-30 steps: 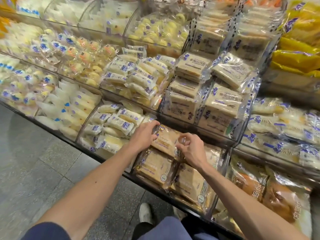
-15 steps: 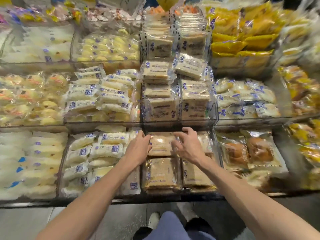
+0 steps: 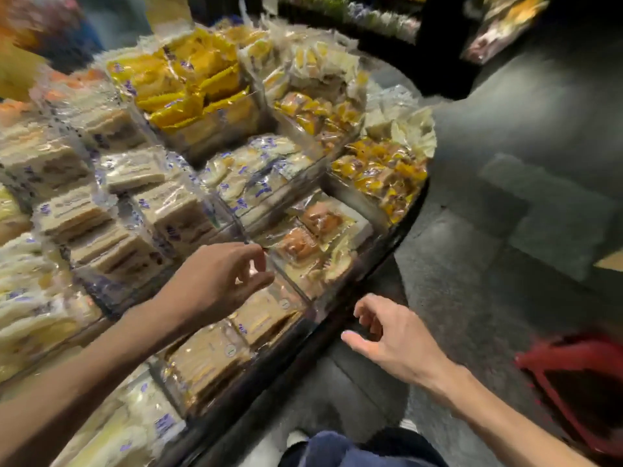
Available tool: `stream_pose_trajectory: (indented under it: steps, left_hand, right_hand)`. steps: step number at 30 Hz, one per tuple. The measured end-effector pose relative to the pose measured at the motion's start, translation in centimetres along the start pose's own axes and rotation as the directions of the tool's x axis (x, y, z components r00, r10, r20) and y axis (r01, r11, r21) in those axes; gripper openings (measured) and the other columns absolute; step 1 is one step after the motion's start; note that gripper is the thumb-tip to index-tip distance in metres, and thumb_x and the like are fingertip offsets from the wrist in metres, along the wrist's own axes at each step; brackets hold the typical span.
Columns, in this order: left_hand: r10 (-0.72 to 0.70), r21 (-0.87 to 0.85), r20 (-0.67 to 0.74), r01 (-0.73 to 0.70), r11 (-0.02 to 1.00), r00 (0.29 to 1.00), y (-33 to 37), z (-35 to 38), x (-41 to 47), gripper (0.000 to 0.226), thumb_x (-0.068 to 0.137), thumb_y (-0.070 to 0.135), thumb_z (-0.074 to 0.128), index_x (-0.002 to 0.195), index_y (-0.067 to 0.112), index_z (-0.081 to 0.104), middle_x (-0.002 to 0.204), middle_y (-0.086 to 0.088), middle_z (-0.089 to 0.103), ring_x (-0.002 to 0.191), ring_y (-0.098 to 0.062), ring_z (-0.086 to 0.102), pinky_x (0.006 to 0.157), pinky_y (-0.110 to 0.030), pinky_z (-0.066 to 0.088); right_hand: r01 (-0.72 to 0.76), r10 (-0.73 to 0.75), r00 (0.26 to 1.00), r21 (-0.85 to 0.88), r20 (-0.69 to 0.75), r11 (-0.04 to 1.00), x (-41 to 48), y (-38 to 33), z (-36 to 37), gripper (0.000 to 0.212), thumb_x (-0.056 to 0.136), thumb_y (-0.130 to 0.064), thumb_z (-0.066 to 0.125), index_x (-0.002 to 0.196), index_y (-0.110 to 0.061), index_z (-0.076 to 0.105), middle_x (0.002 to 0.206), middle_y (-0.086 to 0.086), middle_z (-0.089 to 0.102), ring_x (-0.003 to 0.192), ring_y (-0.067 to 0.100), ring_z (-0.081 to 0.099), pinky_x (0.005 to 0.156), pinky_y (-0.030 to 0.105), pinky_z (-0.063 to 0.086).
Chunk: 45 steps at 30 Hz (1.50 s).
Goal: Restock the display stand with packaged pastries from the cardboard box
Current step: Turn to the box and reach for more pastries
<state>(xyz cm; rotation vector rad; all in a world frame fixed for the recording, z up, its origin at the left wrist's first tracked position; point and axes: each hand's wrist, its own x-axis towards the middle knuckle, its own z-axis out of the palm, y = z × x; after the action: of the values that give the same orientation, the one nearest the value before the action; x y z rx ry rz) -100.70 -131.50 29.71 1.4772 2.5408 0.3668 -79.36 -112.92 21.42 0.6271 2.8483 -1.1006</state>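
Observation:
The tiered display stand (image 3: 340, 308) fills the left and centre of the blurred view, packed with wrapped pastries. Brown sliced-cake packs (image 3: 205, 362) lie in the bottom compartment below my left hand (image 3: 215, 281), which hovers above them with loosely curled fingers and holds nothing. My right hand (image 3: 391, 335) is off the stand, over the floor beside its front edge, fingers loosely curled and empty. No cardboard box is in view.
Orange bun packs (image 3: 313, 227) sit right of the cake packs, yellow-wrapped packs (image 3: 199, 92) higher up. A red basket or crate (image 3: 580, 375) stands on the grey floor at lower right. Dark shelving (image 3: 387, 25) runs across the back. My leg (image 3: 340, 449) shows at the bottom.
Both hands have let go of the cake packs in the bottom compartment. My right hand has pulled back off the stand to the right. The view has swung right, showing the floor.

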Motion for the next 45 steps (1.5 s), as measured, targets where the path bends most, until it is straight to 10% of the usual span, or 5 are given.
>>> stream_pose_trajectory:
  steps: [7,25,35,41,45]
  left_hand:
    - [0.510,0.114,0.097,-0.519,0.847,0.854,17.2,7.2,8.9,0.037,0.091,0.055,0.039,0.092,0.024,0.061,0.075,0.007,0.059,0.066,-0.019,0.062,0.051,-0.030,0.048]
    - [0.714,-0.119,0.284,-0.716,0.688,0.640,60.4,30.3,28.8,0.026,0.096,0.046,0.057,0.109,0.024,0.063,0.103,0.004,0.061,0.102,-0.020,0.052,0.086,-0.041,0.046]
    - [0.735,-0.251,0.462,-0.721,0.646,0.497,80.1,44.9,42.1,0.019,0.094,0.032,0.061,0.106,0.018,0.067,0.103,-0.007,0.065,0.099,-0.029,0.058,0.082,-0.040,0.050]
    - [0.669,-0.317,0.614,-0.645,0.695,0.419,89.9,52.4,46.4,0.020,0.095,0.029,0.059,0.104,0.012,0.067,0.104,-0.008,0.069,0.096,-0.028,0.063,0.083,-0.040,0.053]
    - [0.557,-0.261,0.731,-0.592,0.762,0.394,95.2,58.3,49.5,0.027,0.099,0.028,0.054,0.114,0.010,0.066,0.113,-0.012,0.069,0.104,-0.032,0.065,0.090,-0.043,0.053]
  right_hand:
    - [-0.236,0.253,0.945,0.103,-0.207,0.966,-11.2,12.9,-6.3,0.061,0.072,-0.070,0.051,0.110,-0.024,0.062,0.091,-0.011,0.057,0.080,0.004,0.049,0.078,0.026,0.044]
    - [-0.495,0.734,0.560,0.555,-0.384,0.668,-25.8,44.8,-26.6,0.033,0.088,-0.048,0.068,0.112,-0.029,0.056,0.098,-0.014,0.061,0.082,0.003,0.058,0.081,0.029,0.052]
    - [-0.683,0.929,0.256,0.630,-0.267,0.369,-31.1,63.9,-35.9,0.030,0.094,-0.042,0.064,0.114,-0.020,0.057,0.108,-0.002,0.061,0.095,0.014,0.058,0.083,0.031,0.050]
    - [-0.507,0.992,-0.073,0.860,-0.099,0.049,-35.8,76.2,-39.1,0.038,0.094,-0.047,0.063,0.106,-0.011,0.061,0.089,0.005,0.064,0.081,0.021,0.060,0.080,0.038,0.050]
    - [-0.385,0.972,-0.235,0.916,0.018,-0.110,-38.5,86.3,-39.7,0.057,0.093,-0.064,0.051,0.062,-0.018,0.041,0.062,0.005,0.040,0.059,0.023,0.043,0.067,0.035,0.035]
